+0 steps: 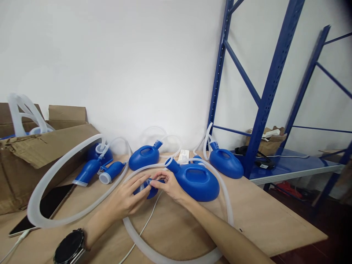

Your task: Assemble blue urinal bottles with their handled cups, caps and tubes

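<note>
My left hand (125,200) and my right hand (167,185) meet over a small blue plastic part (151,192) on the brown table (261,216), both gripping it with the fingertips. A translucent hose (220,183) loops around my hands and joins the neck of a blue plastic bottle (196,181) just right of my right hand. My left wrist wears a black watch (70,247).
Two more blue bottles (144,157) (225,163) with hoses lie behind. Blue funnels (89,171) (111,172) sit at left, inside another hose loop (52,172). A phone (45,209) lies by a cardboard box (30,157). Blue shelving (264,102) stands at right.
</note>
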Demonstrator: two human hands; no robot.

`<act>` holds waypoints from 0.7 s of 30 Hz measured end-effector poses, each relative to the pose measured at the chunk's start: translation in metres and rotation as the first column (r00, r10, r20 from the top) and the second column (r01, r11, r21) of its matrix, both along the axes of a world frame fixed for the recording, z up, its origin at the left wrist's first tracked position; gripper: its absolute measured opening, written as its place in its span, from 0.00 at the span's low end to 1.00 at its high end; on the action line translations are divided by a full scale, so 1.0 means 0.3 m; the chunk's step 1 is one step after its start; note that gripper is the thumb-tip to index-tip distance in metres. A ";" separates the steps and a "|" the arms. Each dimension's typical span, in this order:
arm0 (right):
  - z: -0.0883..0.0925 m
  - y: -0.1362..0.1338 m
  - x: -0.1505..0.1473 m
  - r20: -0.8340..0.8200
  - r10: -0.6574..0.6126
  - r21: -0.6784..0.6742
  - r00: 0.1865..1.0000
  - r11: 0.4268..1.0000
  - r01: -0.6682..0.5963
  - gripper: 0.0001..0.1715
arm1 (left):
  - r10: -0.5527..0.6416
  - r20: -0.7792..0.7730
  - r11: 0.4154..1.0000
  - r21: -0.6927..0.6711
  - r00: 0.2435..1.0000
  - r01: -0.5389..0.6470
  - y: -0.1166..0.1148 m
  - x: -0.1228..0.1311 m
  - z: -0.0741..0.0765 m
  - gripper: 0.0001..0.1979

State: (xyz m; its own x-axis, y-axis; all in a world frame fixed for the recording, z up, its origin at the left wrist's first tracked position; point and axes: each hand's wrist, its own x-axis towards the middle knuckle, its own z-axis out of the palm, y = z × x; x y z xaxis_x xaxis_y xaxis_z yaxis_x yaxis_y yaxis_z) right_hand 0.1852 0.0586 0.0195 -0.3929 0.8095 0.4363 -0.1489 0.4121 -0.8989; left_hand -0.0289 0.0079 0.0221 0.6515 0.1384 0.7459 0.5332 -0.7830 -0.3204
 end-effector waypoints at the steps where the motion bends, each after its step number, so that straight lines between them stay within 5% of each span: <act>1: 0.001 0.002 0.001 -0.012 0.006 0.012 1.000 1.000 -0.006 0.21 | -0.006 0.057 0.998 -0.055 0.998 0.009 0.002 -0.001 -0.005 0.21; 4: 0.002 0.009 0.000 -0.068 0.020 0.064 0.998 0.998 -0.016 0.22 | 0.092 0.312 0.949 -0.316 0.945 0.013 0.032 -0.020 -0.017 0.14; 6: 0.000 0.011 0.000 -0.051 -0.035 0.150 0.998 0.988 0.042 0.24 | 0.243 0.512 0.869 -0.492 0.824 0.049 0.074 -0.050 -0.020 0.12; 8: -0.006 0.007 0.003 0.079 -0.131 0.291 0.988 0.951 0.103 0.26 | 0.417 0.686 0.804 -0.585 0.597 0.111 0.125 -0.095 -0.021 0.15; 10: -0.018 -0.001 0.010 0.305 -0.215 0.429 0.928 0.901 0.068 0.30 | 0.552 0.784 0.780 -0.606 0.285 0.155 0.173 -0.146 -0.024 0.16; 12: -0.034 -0.011 0.019 0.538 -0.262 0.477 0.801 0.878 -0.034 0.32 | 0.617 0.786 0.770 -0.596 -0.031 0.226 0.207 -0.195 -0.031 0.15; 14: -0.053 -0.019 0.026 0.708 -0.259 0.431 0.657 0.896 -0.111 0.32 | 0.643 0.730 0.763 -0.583 -0.232 0.278 0.226 -0.232 -0.041 0.13; 17: -0.078 -0.022 0.029 0.828 -0.192 0.316 0.527 0.936 -0.155 0.33 | 0.662 0.686 0.750 -0.595 -0.302 0.291 0.236 -0.262 -0.063 0.11; 21: -0.095 -0.009 0.020 0.851 -0.165 0.260 0.498 0.957 -0.129 0.40 | 0.657 0.734 0.753 -0.624 -0.174 0.209 0.243 -0.274 -0.091 0.12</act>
State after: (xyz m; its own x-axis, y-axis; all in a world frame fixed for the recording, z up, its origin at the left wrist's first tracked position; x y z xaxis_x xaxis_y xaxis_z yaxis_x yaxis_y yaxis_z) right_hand 0.1911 0.0558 -0.0091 -0.6739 0.7350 0.0748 0.6438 0.6339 -0.4286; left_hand -0.1113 0.0807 -0.0052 -0.8023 0.5654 0.1914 0.0515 -0.2538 0.9659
